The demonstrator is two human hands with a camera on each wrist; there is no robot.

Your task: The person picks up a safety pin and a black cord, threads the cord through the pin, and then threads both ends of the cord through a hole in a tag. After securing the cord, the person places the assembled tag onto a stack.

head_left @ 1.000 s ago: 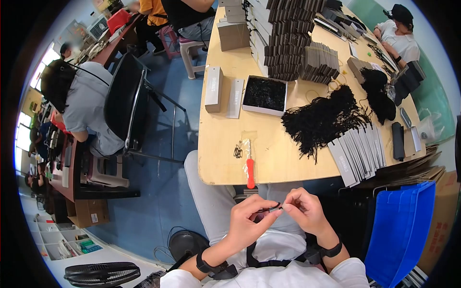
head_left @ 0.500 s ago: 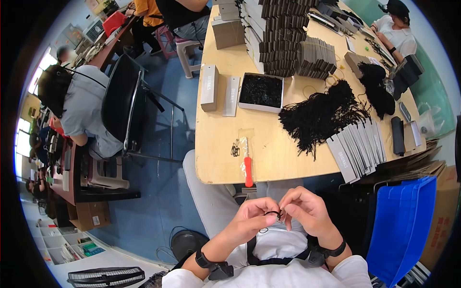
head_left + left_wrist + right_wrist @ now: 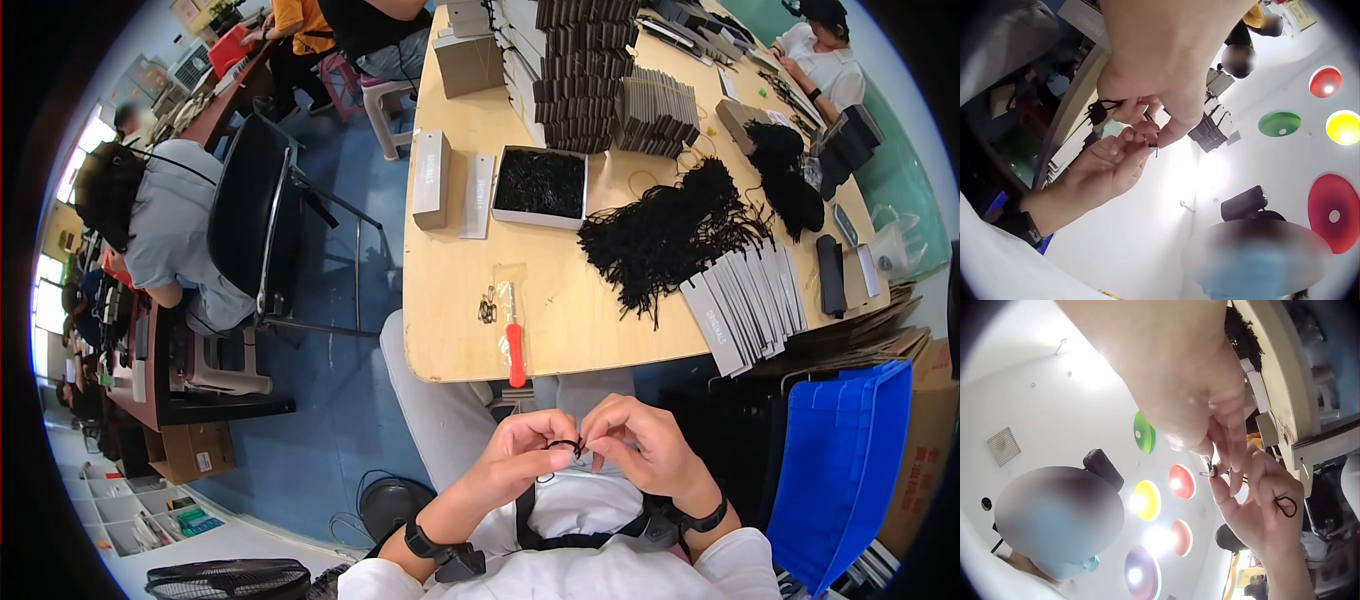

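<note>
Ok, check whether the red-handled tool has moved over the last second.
No. The tool lies where it did, its handle end at the near edge of the table.

Thin black cord [image 3: 563, 443]; smooth pale wooden table [image 3: 560, 300]

Blue floor [image 3: 340, 300]. My table [image 3: 560, 310] is pale wood, with a rounded near left corner. Off its left edge there's a black chair [image 3: 250, 210], and a white stool [image 3: 390, 110] further up. Beyond them is a dark red-brown bench [image 3: 150, 385] with a cardboard box [image 3: 185, 450] under it. Windows [image 3: 45, 280] far left, daylight coming in. Green wall [image 3: 905, 190] past the table's far right corner. Blue bin [image 3: 840, 470] by its near right corner. Fan [image 3: 225, 578] on the floor to my left. Ceiling [image 3: 1022, 381] is white, with coloured discs [image 3: 1147, 501], a vent [image 3: 1004, 447] and bright lamp glare.
</note>
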